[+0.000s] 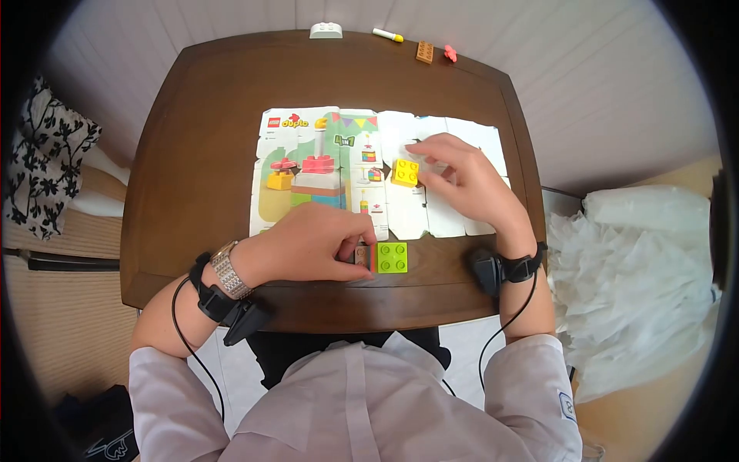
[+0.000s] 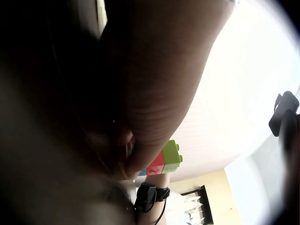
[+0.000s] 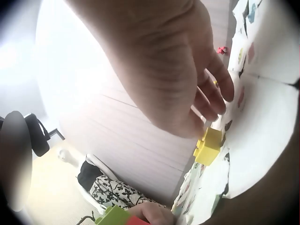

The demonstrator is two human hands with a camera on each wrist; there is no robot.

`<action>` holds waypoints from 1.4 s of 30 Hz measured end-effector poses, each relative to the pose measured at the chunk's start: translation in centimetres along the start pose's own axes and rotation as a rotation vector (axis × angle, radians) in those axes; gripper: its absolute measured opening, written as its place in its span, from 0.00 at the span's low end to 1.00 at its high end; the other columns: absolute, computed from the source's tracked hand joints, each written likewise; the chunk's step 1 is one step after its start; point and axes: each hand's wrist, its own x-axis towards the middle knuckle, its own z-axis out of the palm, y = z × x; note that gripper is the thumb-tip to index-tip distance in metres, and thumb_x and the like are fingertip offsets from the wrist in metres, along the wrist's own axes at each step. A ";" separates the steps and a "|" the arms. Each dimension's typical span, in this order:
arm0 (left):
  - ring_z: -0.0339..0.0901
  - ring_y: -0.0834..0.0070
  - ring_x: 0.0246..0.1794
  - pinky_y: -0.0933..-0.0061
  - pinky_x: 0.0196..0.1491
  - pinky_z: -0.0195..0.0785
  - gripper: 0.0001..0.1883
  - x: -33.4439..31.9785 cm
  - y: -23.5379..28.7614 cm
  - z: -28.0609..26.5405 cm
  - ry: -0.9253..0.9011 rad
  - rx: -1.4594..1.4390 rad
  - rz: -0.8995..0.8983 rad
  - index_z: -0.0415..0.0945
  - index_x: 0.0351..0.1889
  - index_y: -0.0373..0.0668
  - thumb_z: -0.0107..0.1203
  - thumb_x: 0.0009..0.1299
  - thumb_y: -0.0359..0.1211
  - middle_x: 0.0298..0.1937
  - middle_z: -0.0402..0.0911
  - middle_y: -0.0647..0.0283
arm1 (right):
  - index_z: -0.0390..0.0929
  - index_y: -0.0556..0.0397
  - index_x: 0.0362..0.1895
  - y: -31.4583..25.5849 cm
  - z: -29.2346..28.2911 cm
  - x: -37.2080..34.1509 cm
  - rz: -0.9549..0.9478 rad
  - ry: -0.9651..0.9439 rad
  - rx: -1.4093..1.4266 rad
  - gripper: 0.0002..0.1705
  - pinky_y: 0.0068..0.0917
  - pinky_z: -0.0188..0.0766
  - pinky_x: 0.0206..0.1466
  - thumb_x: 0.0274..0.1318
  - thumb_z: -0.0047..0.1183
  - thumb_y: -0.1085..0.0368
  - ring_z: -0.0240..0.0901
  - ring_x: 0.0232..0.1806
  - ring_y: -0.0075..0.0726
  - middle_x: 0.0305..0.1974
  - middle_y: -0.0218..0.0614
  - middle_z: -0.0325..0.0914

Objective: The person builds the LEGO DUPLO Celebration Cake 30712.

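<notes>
My left hand (image 1: 312, 242) holds a stack of toy bricks by its left end, just below the booklet. The stack's lime green brick (image 1: 392, 258) shows its studs from above, with a thin red strip beside it. In the left wrist view a red brick (image 2: 156, 165) adjoins the green one, and a bit of blue shows by the fingers. A yellow brick (image 1: 405, 173) sits studs up on the unfolded booklet (image 1: 362, 208). Over the booklet's right half, my right hand (image 1: 466, 177) has its fingers loosely extended, the thumb right at the yellow brick.
Along the table's far edge lie a white brick (image 1: 326, 31), a yellow-tipped white candle piece (image 1: 387, 35), an orange-brown brick (image 1: 424, 52) and a small coral-red piece (image 1: 450, 53). The dark wooden table (image 1: 196, 154) has a raised rim. White ruffled fabric (image 1: 639, 269) hangs at the right.
</notes>
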 end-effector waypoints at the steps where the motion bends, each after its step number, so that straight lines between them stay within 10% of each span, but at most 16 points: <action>1: 0.78 0.74 0.23 0.69 0.29 0.67 0.16 0.0 0.0 0.1 0.009 -0.012 -0.007 0.80 0.43 0.46 0.72 0.66 0.42 0.22 0.77 0.71 | 0.85 0.50 0.60 -0.2 -0.2 -0.3 -0.095 -0.041 -0.008 0.21 0.31 0.78 0.45 0.62 0.62 0.70 0.81 0.44 0.35 0.51 0.37 0.83; 14: 0.76 0.76 0.21 0.72 0.27 0.66 0.18 0.2 0.1 0.3 0.043 -0.007 0.003 0.79 0.43 0.44 0.75 0.64 0.41 0.22 0.77 0.70 | 0.84 0.51 0.59 0.1 0.9 -0.2 -0.096 -0.115 0.033 0.24 0.35 0.79 0.50 0.56 0.64 0.75 0.80 0.46 0.45 0.48 0.40 0.80; 17: 0.76 0.76 0.20 0.72 0.27 0.66 0.18 0.2 0.1 0.3 0.046 0.002 0.005 0.80 0.43 0.44 0.76 0.64 0.41 0.22 0.77 0.70 | 0.84 0.49 0.60 0.1 0.8 -0.1 -0.100 -0.138 0.000 0.25 0.31 0.78 0.47 0.57 0.65 0.76 0.79 0.48 0.35 0.49 0.33 0.80; 34: 0.71 0.83 0.19 0.78 0.26 0.63 0.17 0.2 0.2 0.2 0.044 -0.027 -0.013 0.82 0.45 0.44 0.77 0.63 0.37 0.21 0.73 0.71 | 0.74 0.57 0.71 -2.1 -0.9 -1.2 0.016 -0.320 0.790 0.29 0.25 0.76 0.48 0.70 0.60 0.61 0.76 0.45 0.26 0.56 0.36 0.79; 42: 0.77 0.76 0.21 0.72 0.27 0.67 0.17 0.2 0.3 0.2 0.036 0.007 -0.010 0.80 0.42 0.45 0.75 0.64 0.41 0.22 0.78 0.69 | 0.76 0.57 0.60 -0.2 -0.2 -1.0 -0.043 -0.298 0.949 0.24 0.25 0.78 0.48 0.67 0.63 0.59 0.80 0.45 0.28 0.55 0.37 0.78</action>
